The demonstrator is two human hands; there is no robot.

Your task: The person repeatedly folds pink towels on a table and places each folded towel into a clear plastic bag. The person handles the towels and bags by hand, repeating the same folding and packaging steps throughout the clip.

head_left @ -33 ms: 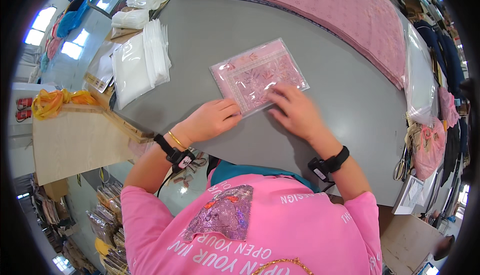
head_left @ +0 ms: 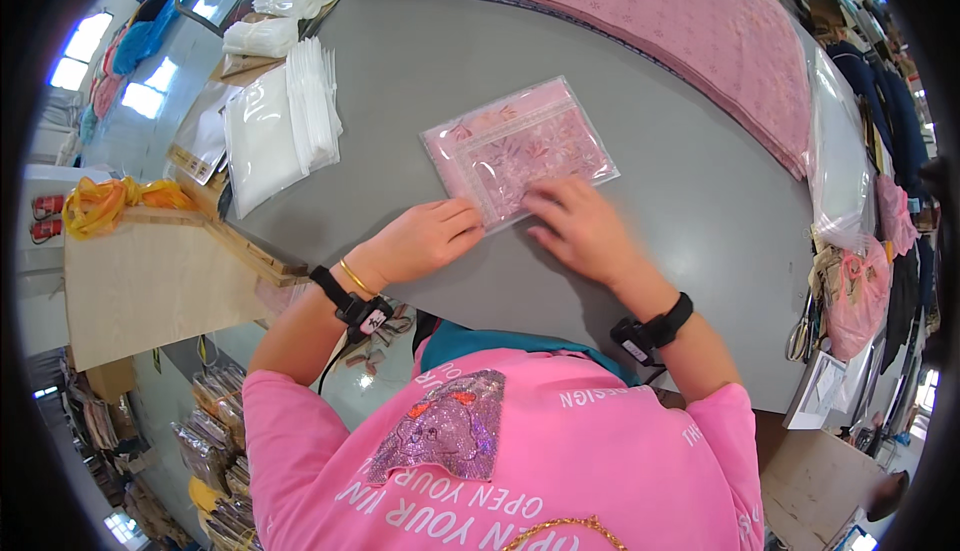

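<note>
A clear plastic bag (head_left: pixel 545 101) with folded pink patterned cloth inside lies flat on the grey table, turned at a slant. My left hand (head_left: pixel 428 239) is closed at the bag's near left corner, its fingertips pinching the edge. On the near edge, further right, rests my right hand (head_left: pixel 583 228). Its fingers reach over the plastic and the thumb stands apart, just off the edge. The right fingers are slightly smeared by motion.
A long stack of pink cloth (head_left: pixel 640 11) lies along the table's far edge. Stacked clear bags (head_left: pixel 270 136) sit at the left. More clear plastic (head_left: pixel 838 151) and a pink plastic bag (head_left: pixel 858 301) hang at the right edge. A wooden board (head_left: pixel 160 291) stands lower left.
My right hand has slid slightly left along the bag's near edge. The left hand stays at its corner.
</note>
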